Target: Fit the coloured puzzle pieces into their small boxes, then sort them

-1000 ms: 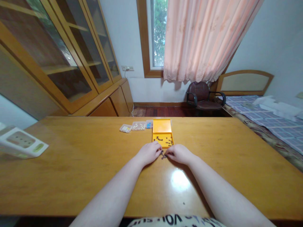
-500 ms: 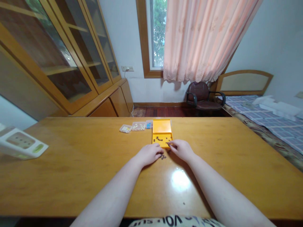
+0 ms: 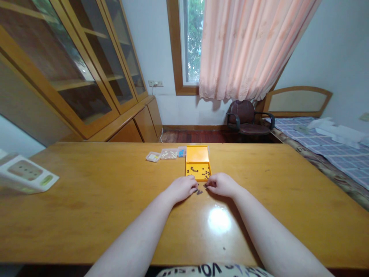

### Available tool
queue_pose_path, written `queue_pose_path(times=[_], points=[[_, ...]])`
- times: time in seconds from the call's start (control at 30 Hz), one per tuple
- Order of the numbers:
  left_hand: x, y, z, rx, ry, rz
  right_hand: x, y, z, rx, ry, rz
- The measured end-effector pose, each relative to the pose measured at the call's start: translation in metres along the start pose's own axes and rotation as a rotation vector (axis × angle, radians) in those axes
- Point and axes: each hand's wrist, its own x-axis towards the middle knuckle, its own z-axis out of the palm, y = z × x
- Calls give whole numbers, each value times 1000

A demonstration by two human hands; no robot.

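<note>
A yellow box (image 3: 189, 178) lies open on the table, its lid (image 3: 197, 154) folded back to the far side. Several small dark brown pieces (image 3: 195, 169) are scattered in its near half. My left hand (image 3: 182, 188) rests at the box's near left corner, fingers curled together; what they hold, if anything, is hidden. Beside its fingertips a little cluster of the same dark pieces (image 3: 199, 192) sits on the table. My right hand (image 3: 221, 184) is just in front of the near right corner, thumb and finger pinched at a small dark piece (image 3: 205, 186).
Behind the box to the left stand clear containers: one with blue pieces (image 3: 182, 152), one with cream pieces (image 3: 168, 154), and a small one (image 3: 153, 157). A white device (image 3: 25, 175) stands at the table's left. One dark speck (image 3: 224, 248) lies near the front edge.
My right hand has drawn back from inside the box to the table just before it. More dark pieces now show in the box's right part. My left hand has hardly moved.
</note>
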Motion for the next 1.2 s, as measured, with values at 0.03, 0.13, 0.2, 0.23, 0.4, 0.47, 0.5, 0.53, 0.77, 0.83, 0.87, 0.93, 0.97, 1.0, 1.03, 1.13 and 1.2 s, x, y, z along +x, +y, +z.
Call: queue_pose_path(times=[0.03, 0.13, 0.2, 0.23, 0.4, 0.47, 0.5, 0.53, 0.77, 0.83, 0.87, 0.93, 0.97, 1.0, 1.03, 1.13, 1.2], points=[[-1, -1, -1, -7, -1, -1, 0, -1, 0, -16, -8, -3], [-3, -4, -5, -32, 24, -12, 1, -4, 0, -63, -19, -21], [-5, -6, -7, -47, 41, -11, 1, -6, -1, -93, -20, -21], [-6, -7, -8, -52, 39, -6, 1, -7, -1, -107, -22, -18], [-5, -7, -7, -51, -17, 16, 1, -11, -2, -129, -31, -9], [-4, -7, -5, -58, -33, 20, 2, -10, -1, -100, -11, -14], [-4, -6, -5, -63, -38, 18, 2, -8, -1, -82, 9, -12], [-4, -6, -5, -68, -42, 14, 2, -7, -1, -67, 33, -6], [-5, -7, -8, -54, -42, -14, 1, -1, 0, -30, 17, -34], [-5, -7, -8, -44, -37, -19, 1, -3, 0, -63, -20, -52], [-5, -7, -8, -42, -34, -20, 1, -5, -1, -87, -33, -55], [-5, -7, -7, -45, -30, -22, 1, -9, -2, -144, -49, -58], [-5, -7, -7, -46, -29, -22, 1, -11, -3, -175, -54, -61], [-6, -6, -7, -47, -28, -22, 1, -13, -3, -203, -59, -66], [-6, -6, -7, -48, -25, -20, 1, -15, -4, -228, -62, -72], [-5, -6, -8, -70, 20, -18, 1, -18, -4, -266, -68, -80], [-4, -7, -8, -79, 107, -60, 1, -18, -3, -267, -72, -74]])
